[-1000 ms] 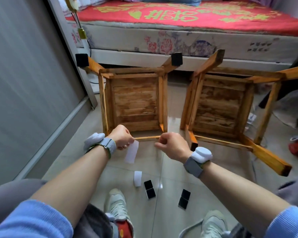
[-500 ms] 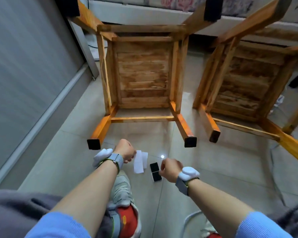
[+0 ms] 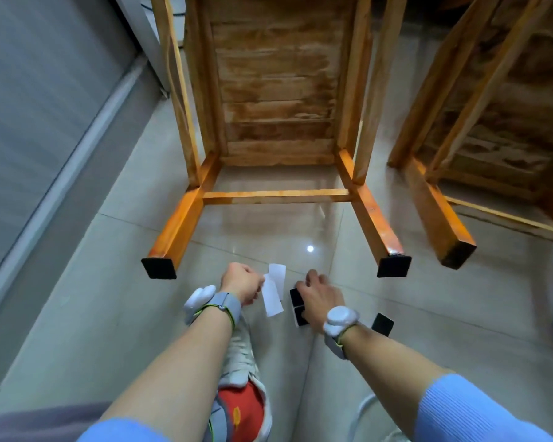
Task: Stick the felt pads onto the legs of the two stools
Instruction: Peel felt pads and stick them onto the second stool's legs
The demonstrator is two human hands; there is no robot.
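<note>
Two wooden stools lie on their sides on the tiled floor, legs pointing toward me. The left stool (image 3: 275, 100) has black felt pads on its two near legs: one (image 3: 159, 268) and another (image 3: 394, 266). The right stool (image 3: 492, 122) shows a near leg end (image 3: 458, 255) that looks dark. My left hand (image 3: 241, 282) is closed on a white backing strip (image 3: 272, 298). My right hand (image 3: 318, 296) reaches down with fingers spread onto a strip of black felt pads (image 3: 297, 309) on the floor. Another black pad (image 3: 382, 324) lies to its right.
A second white strip (image 3: 277, 272) lies on the floor between my hands. A grey sliding door (image 3: 45, 106) runs along the left. My shoe with a red tongue (image 3: 241, 378) is below my left arm.
The view has dropped lower and closer to the floor. Both hands came down from the left stool's near legs; the right hand has opened onto the black pads, the left still holds the white strip.
</note>
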